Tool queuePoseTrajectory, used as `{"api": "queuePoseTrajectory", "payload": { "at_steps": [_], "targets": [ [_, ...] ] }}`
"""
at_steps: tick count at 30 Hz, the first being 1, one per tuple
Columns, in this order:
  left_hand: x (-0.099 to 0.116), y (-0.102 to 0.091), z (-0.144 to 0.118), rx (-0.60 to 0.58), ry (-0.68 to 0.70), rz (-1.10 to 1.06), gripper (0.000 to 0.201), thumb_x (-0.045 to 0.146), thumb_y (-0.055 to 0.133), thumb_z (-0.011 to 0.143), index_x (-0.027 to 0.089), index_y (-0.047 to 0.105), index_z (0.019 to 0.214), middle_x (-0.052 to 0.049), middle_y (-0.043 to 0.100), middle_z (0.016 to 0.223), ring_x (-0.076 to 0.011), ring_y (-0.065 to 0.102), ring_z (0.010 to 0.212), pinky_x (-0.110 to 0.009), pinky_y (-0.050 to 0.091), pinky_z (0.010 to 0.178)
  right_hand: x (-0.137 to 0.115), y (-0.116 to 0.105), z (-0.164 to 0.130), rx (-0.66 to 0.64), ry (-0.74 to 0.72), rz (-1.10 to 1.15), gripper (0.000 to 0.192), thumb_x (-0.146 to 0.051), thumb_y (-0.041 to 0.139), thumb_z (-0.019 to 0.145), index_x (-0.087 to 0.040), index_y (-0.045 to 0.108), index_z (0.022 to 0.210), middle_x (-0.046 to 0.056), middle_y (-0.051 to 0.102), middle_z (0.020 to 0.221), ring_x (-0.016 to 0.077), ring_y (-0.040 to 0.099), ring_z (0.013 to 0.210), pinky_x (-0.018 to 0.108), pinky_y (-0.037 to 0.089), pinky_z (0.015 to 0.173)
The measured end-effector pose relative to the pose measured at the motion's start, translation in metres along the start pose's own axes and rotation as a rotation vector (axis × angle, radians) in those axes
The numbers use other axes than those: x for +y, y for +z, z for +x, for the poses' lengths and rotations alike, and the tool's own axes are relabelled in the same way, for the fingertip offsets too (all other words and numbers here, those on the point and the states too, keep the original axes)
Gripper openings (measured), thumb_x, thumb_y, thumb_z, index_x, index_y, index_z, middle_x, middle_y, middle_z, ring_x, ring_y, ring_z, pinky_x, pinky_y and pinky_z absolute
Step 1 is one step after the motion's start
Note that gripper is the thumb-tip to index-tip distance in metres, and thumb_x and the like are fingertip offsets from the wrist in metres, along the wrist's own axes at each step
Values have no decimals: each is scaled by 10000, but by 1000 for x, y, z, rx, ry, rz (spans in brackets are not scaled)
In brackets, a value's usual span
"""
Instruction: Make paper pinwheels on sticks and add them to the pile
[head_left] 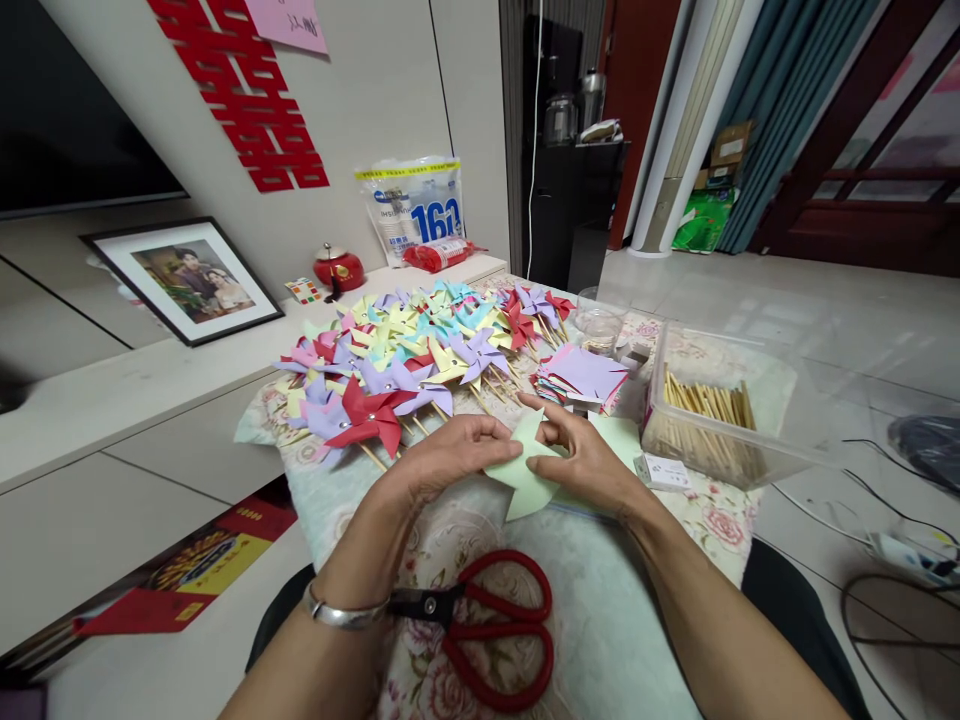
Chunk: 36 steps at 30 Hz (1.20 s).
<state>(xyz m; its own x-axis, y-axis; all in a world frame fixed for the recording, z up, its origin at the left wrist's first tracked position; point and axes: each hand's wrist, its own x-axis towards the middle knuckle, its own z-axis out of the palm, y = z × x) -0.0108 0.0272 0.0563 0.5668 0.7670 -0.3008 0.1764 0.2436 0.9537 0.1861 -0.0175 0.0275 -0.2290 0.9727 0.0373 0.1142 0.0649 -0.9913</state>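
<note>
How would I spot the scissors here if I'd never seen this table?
Start at the floral cloth covering the table, and come toward the person's left forearm. The scissors lie flat there, nearer than both hands. Their big red loop handles stand out: nothing else nearby is metal and red.

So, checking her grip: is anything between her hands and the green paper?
Nothing visible. Both the left hand and right hand pinch the green paper directly; the red scissors lie nearer her, apart.

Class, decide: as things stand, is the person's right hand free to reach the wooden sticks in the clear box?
Probably yes: the clear box is open-topped beside the right hand, nothing between them, though that hand holds green paper.
</note>
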Motion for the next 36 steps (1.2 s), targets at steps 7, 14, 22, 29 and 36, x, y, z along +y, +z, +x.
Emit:
{"api": "queuePoseTrajectory", "payload": {
  "at_steps": [7,14,22,29,36],
  "targets": [
    [-25,26,-9,163,146,-439,345,452,762,799,138,753,941,-81,745,842,-161,661,726,-259,499,684,6,-1,6,160,-38,206,882,-225,680,709,-175,350,1525,-56,558,742,164,585,726,281,461,670],
    [-37,59,3,290,221,-595,413,284,846,695,115,757,1061,-98,797,907,-240,725,828,-309,537,756,11,2,8,217,-89,154,822,-230,675,743,-163,381,1507,-37,578,778,157,564,730,281,452,679],
    [-47,61,9,373,195,-641,427,253,877,620,121,778,1014,-77,804,852,-264,740,816,-328,551,752,11,4,7,184,-53,67,736,-228,678,728,-166,496,1439,-28,573,788,148,555,721,266,438,647],
    [-56,44,4,360,219,-641,331,265,823,696,133,776,996,-76,797,863,-232,725,787,-295,529,710,14,4,8,163,-101,39,647,-223,728,732,-171,571,1358,27,663,941,175,618,864,333,480,816],
    [-45,36,-5,388,238,-622,148,302,742,719,187,770,809,-50,764,770,-244,702,799,-287,511,668,19,5,9,190,-220,-104,571,-189,724,772,-245,623,1332,67,688,1125,196,626,945,354,493,813]
  ]
}}
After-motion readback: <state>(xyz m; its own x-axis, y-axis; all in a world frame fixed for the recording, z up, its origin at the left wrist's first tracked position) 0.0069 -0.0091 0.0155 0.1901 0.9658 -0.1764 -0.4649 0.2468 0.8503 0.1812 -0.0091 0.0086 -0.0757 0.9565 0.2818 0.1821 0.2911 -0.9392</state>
